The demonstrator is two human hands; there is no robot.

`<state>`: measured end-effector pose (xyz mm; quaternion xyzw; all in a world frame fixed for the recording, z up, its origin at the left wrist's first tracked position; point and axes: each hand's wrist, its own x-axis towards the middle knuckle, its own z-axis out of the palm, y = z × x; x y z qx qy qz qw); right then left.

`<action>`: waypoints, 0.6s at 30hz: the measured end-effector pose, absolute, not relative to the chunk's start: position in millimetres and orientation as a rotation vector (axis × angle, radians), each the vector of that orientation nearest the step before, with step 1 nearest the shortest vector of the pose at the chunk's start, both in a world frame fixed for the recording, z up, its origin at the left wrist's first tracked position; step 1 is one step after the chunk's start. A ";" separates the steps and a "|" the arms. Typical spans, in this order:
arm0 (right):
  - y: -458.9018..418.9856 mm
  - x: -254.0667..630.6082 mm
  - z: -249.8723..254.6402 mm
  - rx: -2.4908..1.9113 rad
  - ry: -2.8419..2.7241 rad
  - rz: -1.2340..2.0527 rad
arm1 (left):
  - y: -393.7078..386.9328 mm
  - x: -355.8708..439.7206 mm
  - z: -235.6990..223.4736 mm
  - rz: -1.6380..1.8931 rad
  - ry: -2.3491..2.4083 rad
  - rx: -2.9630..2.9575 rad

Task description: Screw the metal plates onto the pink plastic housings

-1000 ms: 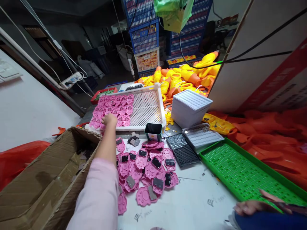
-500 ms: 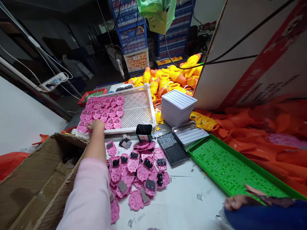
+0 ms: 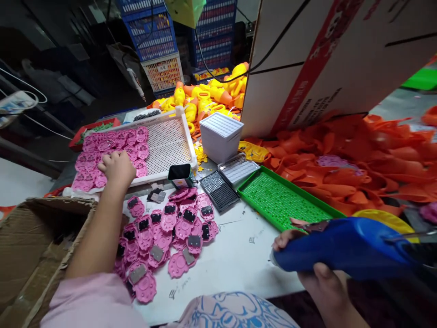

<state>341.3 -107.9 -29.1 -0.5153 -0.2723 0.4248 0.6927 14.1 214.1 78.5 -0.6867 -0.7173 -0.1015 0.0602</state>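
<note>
My left hand reaches over the pink plastic pieces laid in rows in a white perforated tray. Its fingers curl down among the front pieces, and the fingertips are hidden. At the lower right, my right hand is wrapped around a blue electric screwdriver, held nearly level with its pale nose pointing left. Between my arms, a loose heap of pink plastic pieces with black or grey rectangular plates lies on the white table sheet.
A green perforated tray, a black grid tray and a stack of white trays stand to the right. An open cardboard box is at left. Orange parts and yellow parts lie beyond.
The view has swung right. My left hand has shifted rightward over the tray, its fingers now more curled. My right hand and the screwdriver have come further into view.
</note>
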 end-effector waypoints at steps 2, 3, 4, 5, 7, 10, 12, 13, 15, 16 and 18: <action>-111.0 340.9 -30.2 -1.146 -0.625 0.945 | 182.4 28.8 79.2 -0.243 -2.020 -2.107; -112.5 341.0 -30.8 -1.148 -0.630 0.946 | 164.7 36.3 77.8 -0.234 -1.944 -2.183; -113.6 341.0 -31.2 -1.150 -0.632 0.940 | 146.1 44.0 75.1 -0.249 -1.882 -2.274; -114.4 340.8 -31.2 -1.151 -0.630 0.929 | 126.7 52.2 71.1 -0.276 -1.817 -2.383; -115.3 339.5 -30.1 -1.136 -0.617 0.903 | 86.2 70.1 60.1 -0.322 -1.628 -2.624; -116.3 336.9 -26.8 -1.102 -0.597 0.895 | 26.9 100.8 39.1 -0.182 -1.285 -2.960; -117.7 335.7 -24.7 -1.105 -0.594 0.901 | -5.7 121.4 23.5 -0.030 -1.106 -3.102; -118.7 335.4 -23.8 -1.115 -0.598 0.908 | -18.6 130.7 15.2 0.037 -1.011 -3.166; -120.9 335.1 -22.4 -1.121 -0.607 0.912 | -36.5 146.1 -1.6 0.153 -0.844 -3.251; -122.1 335.0 -21.9 -1.120 -0.609 0.918 | -41.8 151.8 -9.8 0.183 -0.782 -3.270; -124.3 334.8 -21.4 -1.118 -0.585 0.929 | -46.4 159.1 -24.6 0.197 -0.677 -3.287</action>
